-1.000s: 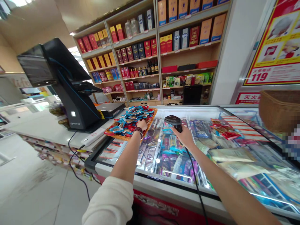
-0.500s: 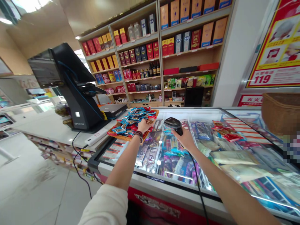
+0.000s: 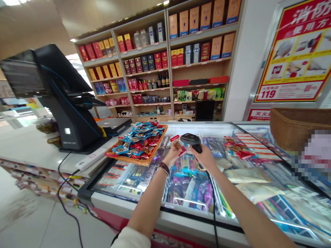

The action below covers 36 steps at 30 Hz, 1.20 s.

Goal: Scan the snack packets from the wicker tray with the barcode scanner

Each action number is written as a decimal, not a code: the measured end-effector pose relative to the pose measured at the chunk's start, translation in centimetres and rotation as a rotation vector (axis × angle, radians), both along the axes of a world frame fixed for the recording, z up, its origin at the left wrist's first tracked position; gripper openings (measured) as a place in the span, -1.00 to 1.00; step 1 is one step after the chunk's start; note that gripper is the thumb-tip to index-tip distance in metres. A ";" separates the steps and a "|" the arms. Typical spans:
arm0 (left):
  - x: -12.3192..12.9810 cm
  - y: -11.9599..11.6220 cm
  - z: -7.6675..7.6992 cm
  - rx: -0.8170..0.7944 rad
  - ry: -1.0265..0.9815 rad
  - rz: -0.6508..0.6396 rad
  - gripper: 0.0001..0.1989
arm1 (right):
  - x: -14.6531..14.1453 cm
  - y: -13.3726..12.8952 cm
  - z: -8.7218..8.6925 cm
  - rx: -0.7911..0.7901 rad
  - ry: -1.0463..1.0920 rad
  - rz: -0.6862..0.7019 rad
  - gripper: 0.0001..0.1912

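Observation:
Between the fingers of my left hand is a small red snack packet, held above the freezer's glass top. My right hand grips the handle of a black barcode scanner, whose head points left, close to the packet. From the scanner a black cord hangs down over the freezer's front edge. Left of my hands sits an orange wicker basket, heaped with blue and red snack packets. Several loose red packets lie on the glass to the right.
A black checkout terminal stands on the counter at left, with a flat grey device beside it. The glass-topped freezer spans the front. A brown wicker basket stands at right. Shelves of boxes line the back wall.
My left hand has come away from the basket to the right with a red snack packet, now beside the scanner. My right hand keeps hold of the scanner. The view has shifted right.

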State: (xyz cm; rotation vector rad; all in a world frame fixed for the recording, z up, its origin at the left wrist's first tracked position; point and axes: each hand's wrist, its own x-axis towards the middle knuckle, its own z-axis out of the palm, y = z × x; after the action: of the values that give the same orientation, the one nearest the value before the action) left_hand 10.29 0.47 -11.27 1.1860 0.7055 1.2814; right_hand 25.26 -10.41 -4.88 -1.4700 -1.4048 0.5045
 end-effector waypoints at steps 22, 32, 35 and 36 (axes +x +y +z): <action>-0.7 1.2 -2.4 0.093 0.098 0.220 -0.71 | -1.2 -0.5 0.1 -0.087 -0.299 -0.077 -0.70; 2.5 -0.1 0.7 -0.166 0.135 0.094 -0.68 | 6.5 -1.0 0.0 -0.098 -0.127 -0.145 -0.65; 6.0 0.0 1.7 -0.126 0.164 -0.011 -0.71 | 11.6 -2.4 0.1 -0.116 -0.118 -0.269 -0.64; 7.5 0.0 2.1 -0.111 0.170 -0.043 -0.71 | 13.3 -3.1 0.2 -0.119 -0.118 -0.310 -0.64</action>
State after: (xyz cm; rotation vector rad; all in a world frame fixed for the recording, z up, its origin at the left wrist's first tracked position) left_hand 17.78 0.46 -9.21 1.2213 0.8594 1.1002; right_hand 38.59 -13.50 -4.70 -1.8011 -1.2214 0.3137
